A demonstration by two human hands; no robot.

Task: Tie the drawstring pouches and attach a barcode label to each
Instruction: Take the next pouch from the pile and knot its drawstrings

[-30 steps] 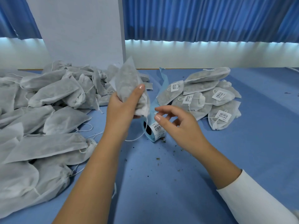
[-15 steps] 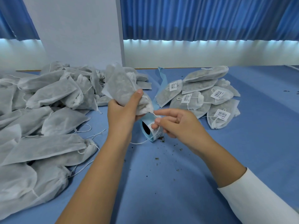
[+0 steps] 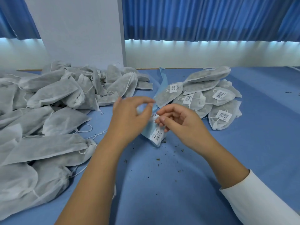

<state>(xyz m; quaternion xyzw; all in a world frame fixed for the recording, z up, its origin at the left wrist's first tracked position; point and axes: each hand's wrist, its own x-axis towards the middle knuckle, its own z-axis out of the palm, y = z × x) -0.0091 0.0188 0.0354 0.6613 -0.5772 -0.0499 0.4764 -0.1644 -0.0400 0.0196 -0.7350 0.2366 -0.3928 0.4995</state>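
The left hand (image 3: 129, 117) has come down from where it held a pouch aloft half a second ago, and that pouch no longer shows in its grip; the hand is now low over the table (image 3: 162, 184), smeared by motion, thumb and forefinger curved into a ring with the tips nearly meeting; whether they pinch a string I cannot tell. The right hand (image 3: 181, 124) has barely shifted; it sits just beside the left, fingers curled in tight, their tips against the top of the label roll (image 3: 156, 135); whether a label is caught between them is hidden.

The label roll lies on its side on the blue table, between and just under the two hands, printed barcodes facing up; its blue backing strip (image 3: 162, 82) trails away toward the far edge. The unlabelled pouches (image 3: 48, 98) sprawl in a big heap on the left, drawstrings loose, the nearest one just beyond the left fingertips; the labelled pouches (image 3: 219, 98) are stacked on the right beyond the right hand, white barcode tags showing. Dark crumbs (image 3: 158, 159) speckle the cloth near the roll; a white sleeve (image 3: 259, 200) covers the right forearm; a blue curtain (image 3: 194, 18) hangs behind.
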